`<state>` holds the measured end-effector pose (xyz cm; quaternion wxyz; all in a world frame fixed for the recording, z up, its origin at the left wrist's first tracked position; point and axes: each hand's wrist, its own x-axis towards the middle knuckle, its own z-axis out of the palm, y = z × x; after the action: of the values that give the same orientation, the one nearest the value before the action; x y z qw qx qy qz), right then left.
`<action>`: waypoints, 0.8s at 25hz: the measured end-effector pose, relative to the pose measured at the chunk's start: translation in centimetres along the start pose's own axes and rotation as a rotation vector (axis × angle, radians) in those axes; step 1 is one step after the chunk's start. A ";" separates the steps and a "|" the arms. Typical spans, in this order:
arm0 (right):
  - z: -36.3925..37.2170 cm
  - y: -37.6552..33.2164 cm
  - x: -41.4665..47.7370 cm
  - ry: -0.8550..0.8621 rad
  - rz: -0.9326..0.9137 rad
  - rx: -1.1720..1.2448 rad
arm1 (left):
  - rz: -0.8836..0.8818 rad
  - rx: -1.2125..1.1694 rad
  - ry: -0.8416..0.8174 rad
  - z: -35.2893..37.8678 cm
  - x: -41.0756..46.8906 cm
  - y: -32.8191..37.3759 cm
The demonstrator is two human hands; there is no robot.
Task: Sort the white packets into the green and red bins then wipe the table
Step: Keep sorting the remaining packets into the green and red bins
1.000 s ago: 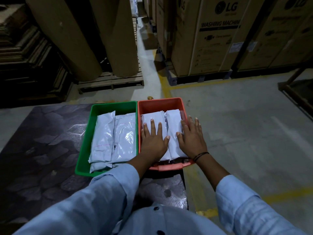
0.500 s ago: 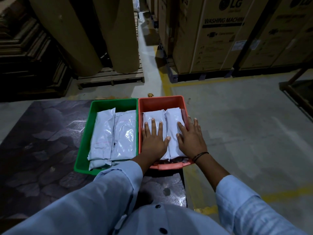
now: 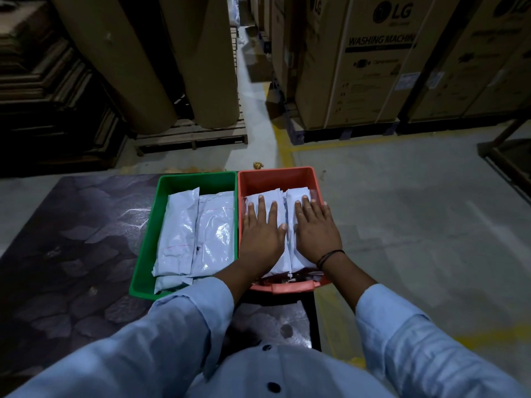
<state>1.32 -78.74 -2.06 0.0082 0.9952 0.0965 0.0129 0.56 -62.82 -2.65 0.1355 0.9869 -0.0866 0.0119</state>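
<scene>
Two bins stand side by side at the right end of the dark patterned table. The green bin on the left holds white packets lying flat. The red bin on the right holds more white packets. My left hand lies flat with straight fingers on the red bin's left packet. My right hand presses flat on the right packet, a dark band on its wrist. Both hands hide most of those packets.
The red bin's near corner overhangs the table's right edge. Grey concrete floor with yellow lines lies to the right. Large brown paper rolls on a pallet and cardboard washing-machine boxes stand behind. A dark frame is at far right.
Both hands have slid a little farther up the packets in the red bin, and the right hand has moved inward off the bin's right rim. The bins have not moved.
</scene>
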 end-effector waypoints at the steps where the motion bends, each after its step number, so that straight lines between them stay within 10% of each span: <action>1: 0.2 -0.2 0.1 -0.002 0.018 0.002 | 0.003 0.001 0.008 -0.1 0.1 -0.1; 20: -1.0 -4.3 -4.1 0.146 -0.115 0.286 | -0.116 -0.127 0.135 -3.9 -3.5 -3.6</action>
<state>-3.58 -75.30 -1.22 -0.1396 0.9755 0.1544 0.0709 -2.28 -57.73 -0.01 0.2039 0.9766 -0.0205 0.0647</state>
